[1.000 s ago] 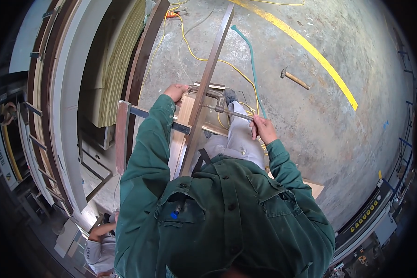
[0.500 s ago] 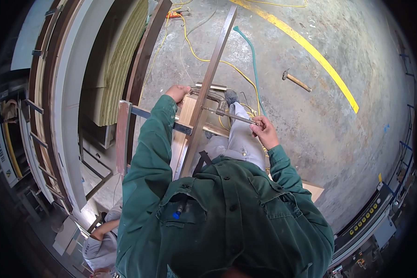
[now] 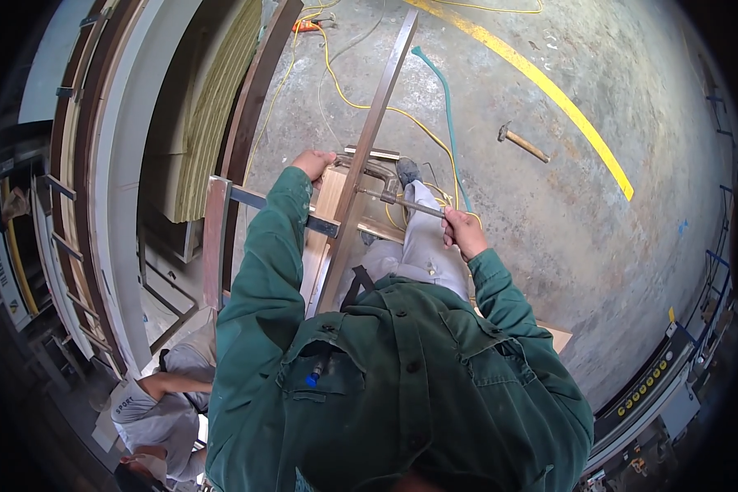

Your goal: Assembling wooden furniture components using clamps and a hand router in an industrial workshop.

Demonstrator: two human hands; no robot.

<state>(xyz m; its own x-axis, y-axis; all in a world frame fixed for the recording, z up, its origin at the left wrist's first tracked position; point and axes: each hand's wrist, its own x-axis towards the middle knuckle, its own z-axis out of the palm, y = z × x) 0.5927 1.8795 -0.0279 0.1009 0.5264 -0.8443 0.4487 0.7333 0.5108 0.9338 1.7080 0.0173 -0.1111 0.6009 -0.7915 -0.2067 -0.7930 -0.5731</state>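
A C-clamp (image 3: 385, 198) spans a pale wooden block (image 3: 330, 197) and a long dark brown board (image 3: 371, 135) lying along its right side. My left hand (image 3: 312, 164) is closed at the block's far left corner, where the clamp's frame ends; the fingertips are partly hidden. On the right, the fingers of my right hand (image 3: 465, 233) are closed round the outer end of the clamp's threaded screw. The screw runs from the brown board across my trouser leg. A black metal bar (image 3: 323, 225) crosses the pale block nearer my body.
A hammer (image 3: 523, 143) lies on the concrete floor at right. Yellow cords (image 3: 425, 120) and a green strap (image 3: 446, 82) trail beyond my feet. Racked boards and panels (image 3: 221, 107) stand at left. Another person (image 3: 160, 418) bends at the lower left.
My right hand has shifted slightly left and its grip on the screw has turned. The other person has come further into view at lower left. My left hand stays put.
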